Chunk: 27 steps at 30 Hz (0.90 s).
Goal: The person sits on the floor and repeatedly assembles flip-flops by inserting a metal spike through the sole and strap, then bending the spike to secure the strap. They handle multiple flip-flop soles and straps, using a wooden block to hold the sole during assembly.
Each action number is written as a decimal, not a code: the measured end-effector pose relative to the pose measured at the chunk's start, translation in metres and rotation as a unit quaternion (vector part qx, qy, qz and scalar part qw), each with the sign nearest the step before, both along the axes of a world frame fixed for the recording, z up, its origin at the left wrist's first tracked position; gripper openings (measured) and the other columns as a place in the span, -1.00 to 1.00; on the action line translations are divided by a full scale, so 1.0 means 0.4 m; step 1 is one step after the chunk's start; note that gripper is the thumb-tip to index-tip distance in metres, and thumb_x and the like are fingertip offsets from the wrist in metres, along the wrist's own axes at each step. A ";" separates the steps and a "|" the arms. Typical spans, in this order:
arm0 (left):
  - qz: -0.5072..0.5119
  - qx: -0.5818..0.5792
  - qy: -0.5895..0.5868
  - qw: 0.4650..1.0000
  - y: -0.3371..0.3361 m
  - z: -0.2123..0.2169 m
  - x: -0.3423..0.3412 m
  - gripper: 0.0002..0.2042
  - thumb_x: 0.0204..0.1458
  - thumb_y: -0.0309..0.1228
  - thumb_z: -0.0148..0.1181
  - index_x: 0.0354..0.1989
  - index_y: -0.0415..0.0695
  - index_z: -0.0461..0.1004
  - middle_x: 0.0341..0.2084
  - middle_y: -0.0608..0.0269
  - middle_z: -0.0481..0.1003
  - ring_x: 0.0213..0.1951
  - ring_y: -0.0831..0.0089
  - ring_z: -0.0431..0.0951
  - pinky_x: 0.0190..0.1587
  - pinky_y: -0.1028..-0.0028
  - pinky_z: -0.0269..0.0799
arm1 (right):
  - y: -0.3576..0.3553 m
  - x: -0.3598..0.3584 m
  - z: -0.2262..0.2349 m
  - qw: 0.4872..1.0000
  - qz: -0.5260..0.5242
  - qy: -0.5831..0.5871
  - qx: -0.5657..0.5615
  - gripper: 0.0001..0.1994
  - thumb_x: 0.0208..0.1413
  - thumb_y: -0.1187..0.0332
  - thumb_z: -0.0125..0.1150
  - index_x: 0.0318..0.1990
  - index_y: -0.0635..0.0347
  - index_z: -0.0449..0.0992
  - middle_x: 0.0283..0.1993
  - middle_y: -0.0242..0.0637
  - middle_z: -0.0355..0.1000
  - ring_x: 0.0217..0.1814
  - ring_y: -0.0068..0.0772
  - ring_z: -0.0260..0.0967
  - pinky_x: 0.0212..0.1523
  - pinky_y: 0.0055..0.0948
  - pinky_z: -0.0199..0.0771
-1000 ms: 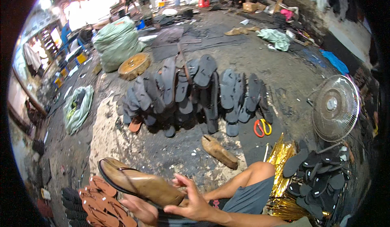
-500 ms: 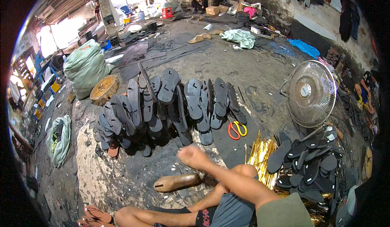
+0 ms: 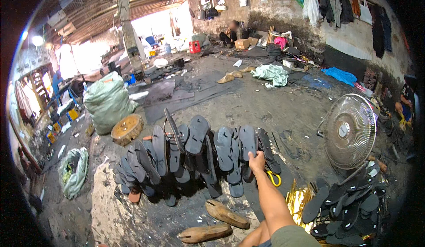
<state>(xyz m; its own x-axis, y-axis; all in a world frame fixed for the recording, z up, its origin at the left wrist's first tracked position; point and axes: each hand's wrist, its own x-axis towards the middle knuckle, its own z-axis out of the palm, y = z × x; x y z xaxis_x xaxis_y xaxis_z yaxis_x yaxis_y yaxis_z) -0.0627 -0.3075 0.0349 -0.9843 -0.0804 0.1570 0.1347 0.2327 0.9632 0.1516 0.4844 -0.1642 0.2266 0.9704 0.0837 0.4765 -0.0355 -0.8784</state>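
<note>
My right hand reaches forward, its fingers closed on the lower end of a dark flip-flop sole. That sole stands near the right end of a row of upright dark flip-flops, several with small black marks on them. Beside my wrist shows the yellow handle of a pair of scissors, partly hidden by my arm. Two wooden shoe lasts, one angled and one lying nearly level, rest on the ground closer to me. My left hand is out of the picture.
To the right stands a round fan, with a heap of black soles below it and gold strips alongside. A stuffed pale green sack and a round wooden block lie left. Another person sits far back.
My right hand has gone from above the shoe last to the flip-flop at the row's right. The view has tilted up, and a second last now shows.
</note>
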 end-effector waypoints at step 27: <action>-0.400 -0.002 -0.111 0.910 0.513 -0.123 0.232 -0.74 0.31 -0.31 0.20 0.00 -0.21 0.65 -0.22 0.20 0.62 -0.14 0.49 0.54 -0.02 0.49 0.42 | -1.025 0.141 0.327 0.562 0.690 0.212 -0.404 -0.30 0.20 0.19 0.42 0.37 0.33 0.24 0.05 -0.31 0.45 -0.01 -0.45 0.41 0.07 -0.40 0.46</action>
